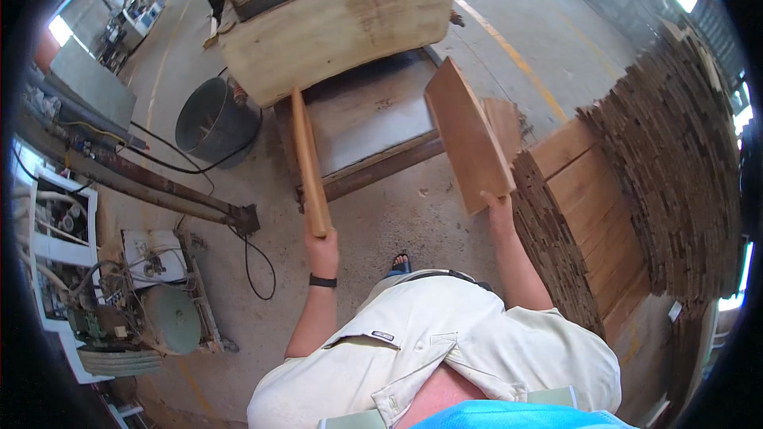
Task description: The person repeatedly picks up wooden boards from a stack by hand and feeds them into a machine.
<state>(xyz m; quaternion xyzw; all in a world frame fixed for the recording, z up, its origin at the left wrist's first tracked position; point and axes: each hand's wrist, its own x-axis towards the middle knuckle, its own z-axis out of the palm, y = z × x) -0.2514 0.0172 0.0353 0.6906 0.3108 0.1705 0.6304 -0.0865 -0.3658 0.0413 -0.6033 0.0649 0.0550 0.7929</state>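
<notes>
My left hand (pixel 322 249) is closed on the near end of a narrow-looking wooden board (pixel 308 163), seen nearly edge-on. Its far end reaches the left side of the machine's opening, below a worn cream housing (pixel 342 32); whether it touches there I cannot tell. My right hand (pixel 497 211) grips the near lower corner of a wider wooden plank (pixel 470 133), which is held tilted to the right of the machine. Between the two boards lies the machine's flat metal bed (pixel 373 131).
Tall stacks of planks (pixel 671 167) and a lower pile (pixel 596 222) stand close on my right. A dark bin (pixel 211 115) is left of the machine. A metal beam (pixel 159 175), loose cables (pixel 266 266) and other machinery (pixel 159 310) occupy the left.
</notes>
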